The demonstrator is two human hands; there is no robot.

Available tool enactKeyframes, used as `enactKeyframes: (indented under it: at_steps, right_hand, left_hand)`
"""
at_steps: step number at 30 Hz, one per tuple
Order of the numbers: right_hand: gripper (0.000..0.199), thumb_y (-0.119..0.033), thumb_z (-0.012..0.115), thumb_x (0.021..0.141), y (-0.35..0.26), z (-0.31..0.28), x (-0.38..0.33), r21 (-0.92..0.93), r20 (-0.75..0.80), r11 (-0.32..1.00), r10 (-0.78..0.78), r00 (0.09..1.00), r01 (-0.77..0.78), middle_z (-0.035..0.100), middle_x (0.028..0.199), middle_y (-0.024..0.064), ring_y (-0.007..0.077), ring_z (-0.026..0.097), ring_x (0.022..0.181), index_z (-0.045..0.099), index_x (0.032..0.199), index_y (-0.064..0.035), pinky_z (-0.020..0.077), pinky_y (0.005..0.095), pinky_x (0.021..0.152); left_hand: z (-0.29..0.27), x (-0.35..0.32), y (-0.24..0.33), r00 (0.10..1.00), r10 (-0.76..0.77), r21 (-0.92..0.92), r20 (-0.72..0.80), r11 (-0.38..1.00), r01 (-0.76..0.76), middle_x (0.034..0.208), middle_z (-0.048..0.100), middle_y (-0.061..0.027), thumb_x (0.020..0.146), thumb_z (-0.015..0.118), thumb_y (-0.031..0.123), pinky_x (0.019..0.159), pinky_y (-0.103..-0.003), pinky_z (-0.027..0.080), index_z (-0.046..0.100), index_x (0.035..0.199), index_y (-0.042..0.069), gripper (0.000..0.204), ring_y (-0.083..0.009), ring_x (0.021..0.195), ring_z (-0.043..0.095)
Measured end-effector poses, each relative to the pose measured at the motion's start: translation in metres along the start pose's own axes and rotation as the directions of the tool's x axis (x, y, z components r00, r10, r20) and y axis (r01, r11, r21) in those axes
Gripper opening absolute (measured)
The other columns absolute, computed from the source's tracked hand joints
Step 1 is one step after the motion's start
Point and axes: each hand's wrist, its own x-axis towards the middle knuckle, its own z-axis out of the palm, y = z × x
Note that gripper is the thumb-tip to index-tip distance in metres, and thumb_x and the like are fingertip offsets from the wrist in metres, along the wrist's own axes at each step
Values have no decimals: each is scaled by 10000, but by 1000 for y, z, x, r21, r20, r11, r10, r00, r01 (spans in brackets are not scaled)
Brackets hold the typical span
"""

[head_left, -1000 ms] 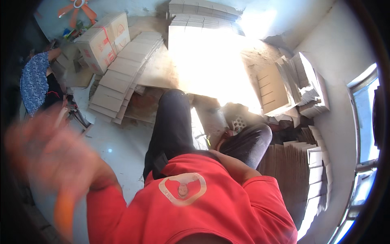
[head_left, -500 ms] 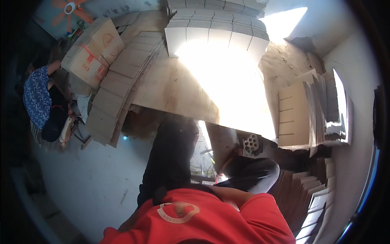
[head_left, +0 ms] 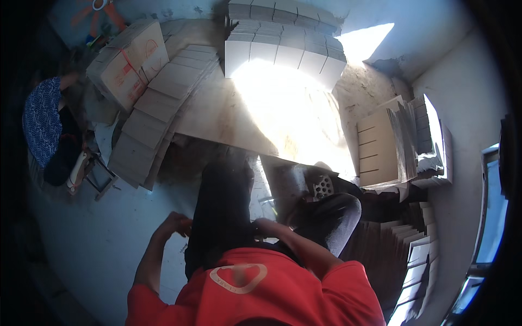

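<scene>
My left hand hangs beside my left thigh. Its fingers bend loosely toward the dark trousers and nothing shows in them. Over my lap lies my right hand, close to the inner side of the left thigh; its fingers are in shadow and I cannot make out whether they hold anything. Ahead of my knees stands a wooden table, its right half bleached by sunlight. On its far side rests a stack of folded cardboard sheets. Overlapping cardboard pieces lie along its left side.
A printed cardboard box stands at the far left, near a bent-over person in a patterned blue top. More slotted cardboard is stacked at the right, with further sheets below. An orange fan is at the upper left.
Both hands have come into clear view, the left beside the thigh and the right over the lap. The view has shifted slightly, and the cardboard stacks look unmoved.
</scene>
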Motion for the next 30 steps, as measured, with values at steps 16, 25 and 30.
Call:
enactKeyframes:
  at_steps: [16, 25, 30]
  right_hand:
    - [512, -397, 480, 957, 20, -280, -159, 215, -974, 757, 118, 195, 617, 627, 1033, 125, 210, 641, 908, 509, 1227, 36, 541, 320, 761]
    - [538, -375, 608, 872, 26, -467, -146, 164, -968, 714, 250, -29, 681, 589, 1055, 161, 262, 603, 971, 513, 1216, 26, 528, 386, 818]
    - [600, -404, 635, 836, 20, -558, -127, 131, -972, 573, 235, -9, 809, 520, 1146, 193, 265, 541, 1061, 492, 1276, -22, 480, 393, 880]
  left_hand:
    - [-29, 155, 331, 587, 660, -234, -469, 548, -803, 1267, 516, -90, 916, 501, 426, 967, -326, 398, 451, 1314, 56, 546, -182, 1154, 476]
    - [-101, 234, 454, 521, 708, -209, -478, 484, -850, 1292, 471, -136, 867, 601, 450, 1008, -353, 377, 419, 1316, 40, 635, -228, 1188, 453]
    - [-122, 286, 533, 494, 651, -293, -577, 399, -869, 1103, 548, -88, 805, 690, 424, 880, -319, 451, 543, 1186, 70, 540, -182, 1040, 527]
